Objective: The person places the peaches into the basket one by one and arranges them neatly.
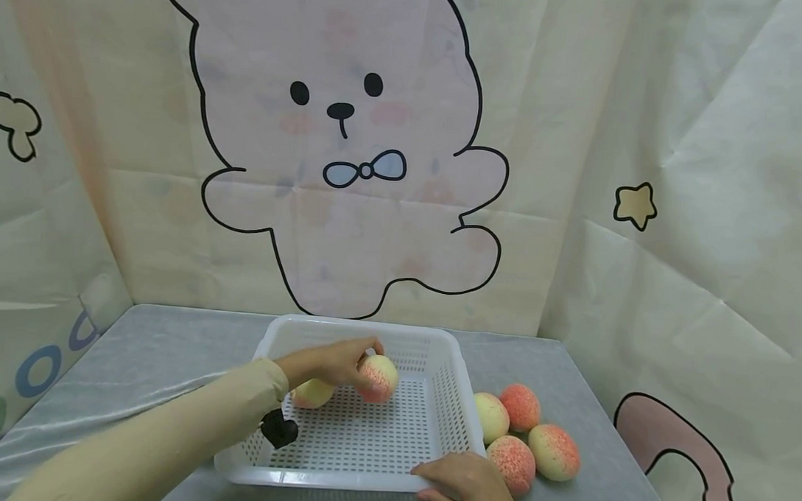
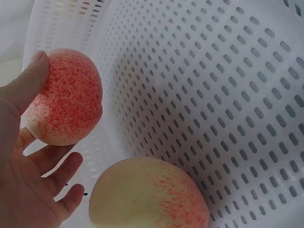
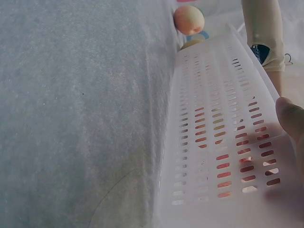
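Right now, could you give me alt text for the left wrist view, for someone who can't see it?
A left hand grips a red-speckled peach in its fingers, with a white perforated basket behind it. Lower down, a paler peach with a red blush is cut off by the bottom edge.

Cartoon backdrop (image 1: 402, 228) behind grey tabletop (image 1: 186, 339)

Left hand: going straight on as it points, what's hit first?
Likely the white perforated basket's inner wall near its far-right corner, the held peach leading; depth is unclear.
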`<action>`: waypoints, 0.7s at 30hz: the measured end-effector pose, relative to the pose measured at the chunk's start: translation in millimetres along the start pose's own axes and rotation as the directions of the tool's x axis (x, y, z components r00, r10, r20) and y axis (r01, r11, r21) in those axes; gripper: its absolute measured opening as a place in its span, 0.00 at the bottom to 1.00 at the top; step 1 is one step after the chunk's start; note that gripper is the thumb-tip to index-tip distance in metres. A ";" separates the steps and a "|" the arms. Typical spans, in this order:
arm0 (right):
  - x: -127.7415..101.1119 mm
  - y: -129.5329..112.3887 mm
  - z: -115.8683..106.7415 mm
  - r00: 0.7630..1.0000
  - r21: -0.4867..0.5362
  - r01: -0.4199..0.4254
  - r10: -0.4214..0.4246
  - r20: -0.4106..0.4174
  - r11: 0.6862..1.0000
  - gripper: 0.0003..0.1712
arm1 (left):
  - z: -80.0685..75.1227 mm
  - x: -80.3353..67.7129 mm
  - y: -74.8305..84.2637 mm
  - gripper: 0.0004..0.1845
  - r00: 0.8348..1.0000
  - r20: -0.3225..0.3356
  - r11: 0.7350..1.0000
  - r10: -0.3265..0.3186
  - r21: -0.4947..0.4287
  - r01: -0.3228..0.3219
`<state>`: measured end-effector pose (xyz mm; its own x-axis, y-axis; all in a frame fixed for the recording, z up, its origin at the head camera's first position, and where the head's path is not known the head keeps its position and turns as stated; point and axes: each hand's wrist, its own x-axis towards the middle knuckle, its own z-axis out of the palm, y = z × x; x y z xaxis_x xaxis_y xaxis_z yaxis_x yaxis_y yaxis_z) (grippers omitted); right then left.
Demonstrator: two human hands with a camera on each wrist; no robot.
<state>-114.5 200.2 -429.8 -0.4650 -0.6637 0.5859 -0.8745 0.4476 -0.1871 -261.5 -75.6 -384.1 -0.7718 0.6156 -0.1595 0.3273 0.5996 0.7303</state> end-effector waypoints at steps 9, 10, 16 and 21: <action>-0.9 1.0 0.4 1.000 -0.021 0.016 -0.017 -0.003 1.000 0.12 | 7.9 -2.7 -2.3 0.25 0.994 0.024 0.993 -0.103 0.062 0.101; -0.9 1.0 0.5 1.000 -0.025 0.020 -0.020 -0.003 0.999 0.11 | 8.8 -3.3 -3.6 0.25 0.994 0.026 0.992 -0.105 0.072 0.103; -1.1 2.6 -0.1 0.998 -0.035 0.055 -0.055 0.002 0.998 0.11 | 12.5 -4.8 -9.1 0.28 0.992 0.027 0.986 -0.122 0.118 0.118; -1.5 2.2 -0.3 0.999 -0.034 0.035 -0.035 0.009 0.999 0.11 | 11.7 -7.0 -8.0 0.30 0.987 0.025 0.980 -0.157 0.124 0.153</action>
<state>-115.7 202.4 -430.9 -0.4353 -0.6846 0.5846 -0.8852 0.4439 -0.1393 -252.3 -78.8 -396.6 -0.7998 0.5263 -0.2887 0.2708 0.7456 0.6089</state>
